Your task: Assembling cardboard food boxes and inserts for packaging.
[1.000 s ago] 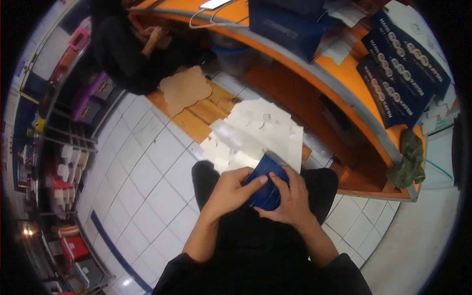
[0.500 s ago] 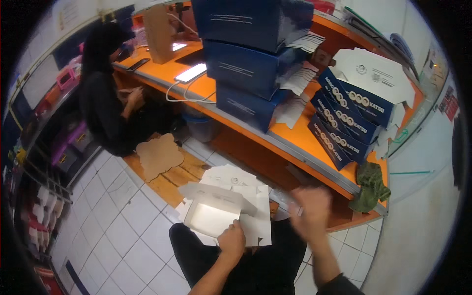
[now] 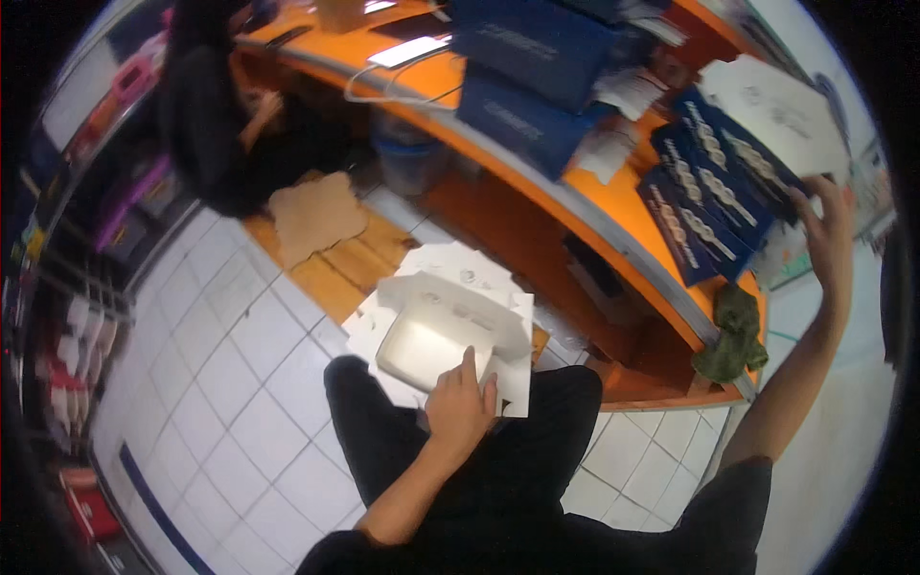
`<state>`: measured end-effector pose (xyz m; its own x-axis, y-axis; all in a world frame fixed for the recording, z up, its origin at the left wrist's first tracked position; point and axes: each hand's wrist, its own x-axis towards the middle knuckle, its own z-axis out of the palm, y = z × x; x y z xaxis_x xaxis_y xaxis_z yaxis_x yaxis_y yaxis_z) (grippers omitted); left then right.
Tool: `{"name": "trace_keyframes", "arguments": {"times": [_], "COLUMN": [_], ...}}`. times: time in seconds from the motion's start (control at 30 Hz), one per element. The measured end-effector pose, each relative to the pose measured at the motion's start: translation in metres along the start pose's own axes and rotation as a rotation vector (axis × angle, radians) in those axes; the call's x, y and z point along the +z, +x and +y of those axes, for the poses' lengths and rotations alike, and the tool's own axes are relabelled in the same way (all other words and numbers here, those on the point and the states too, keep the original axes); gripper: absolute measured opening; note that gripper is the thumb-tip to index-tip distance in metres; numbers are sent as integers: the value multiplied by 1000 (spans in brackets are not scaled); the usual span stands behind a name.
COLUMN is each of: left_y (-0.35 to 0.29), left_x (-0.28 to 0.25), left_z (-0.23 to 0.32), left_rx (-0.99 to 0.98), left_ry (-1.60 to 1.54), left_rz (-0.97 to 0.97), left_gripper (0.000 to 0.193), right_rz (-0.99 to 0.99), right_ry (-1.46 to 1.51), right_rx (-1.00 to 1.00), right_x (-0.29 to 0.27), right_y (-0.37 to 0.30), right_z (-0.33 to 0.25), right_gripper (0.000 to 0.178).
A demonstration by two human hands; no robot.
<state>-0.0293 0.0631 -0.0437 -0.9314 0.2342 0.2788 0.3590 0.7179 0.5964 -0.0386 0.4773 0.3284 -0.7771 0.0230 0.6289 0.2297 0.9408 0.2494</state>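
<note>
A folded white cardboard box (image 3: 422, 350), its walls raised, lies on flat white card sheets (image 3: 517, 383) over my lap. My left hand (image 3: 460, 398) grips the box's near right corner, index finger along the inside and thumb apart on the outer side. My right hand (image 3: 826, 220) reaches far to the right, at the corner of a stack of dark blue boxes (image 3: 714, 187) with white insides. Its fingers are parted, and the fingertips touch the top box's edge; blur hides the exact contact. A white card lid (image 3: 776, 110) stands open on top of that stack.
An orange counter (image 3: 613, 206) with a metal edge crosses ahead, bearing more blue boxes (image 3: 522, 120), a white phone (image 3: 409, 51) with a cable and a green cloth (image 3: 733, 335). Brown card (image 3: 316, 218) lies on a wooden bench (image 3: 359, 273). A person (image 3: 206, 115) sits at the left.
My right hand has moved from above my right knee up and right to the stacked boxes. My left hand stays at the white box, its index finger now stretched further in. The view has shifted.
</note>
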Motion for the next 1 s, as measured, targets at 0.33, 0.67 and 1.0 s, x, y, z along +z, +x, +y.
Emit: {"name": "trace_keyframes", "arguments": {"times": [0.33, 0.67, 1.0], "left_y": [28, 41, 66], "left_x": [-104, -130, -80], "left_z": [-15, -55, -117], "left_rx": [-427, -249, -263], "left_ry": [-845, -278, -187], "left_rz": [254, 314, -39], "left_gripper": [35, 31, 25], "right_rz": [143, -591, 217], "right_ry": [-59, 1091, 1091], "right_rx": [-229, -278, 7], "right_x": [22, 56, 120], "right_y": [-93, -182, -270], "right_z": [-214, -325, -350], "right_gripper": [12, 18, 68]}}
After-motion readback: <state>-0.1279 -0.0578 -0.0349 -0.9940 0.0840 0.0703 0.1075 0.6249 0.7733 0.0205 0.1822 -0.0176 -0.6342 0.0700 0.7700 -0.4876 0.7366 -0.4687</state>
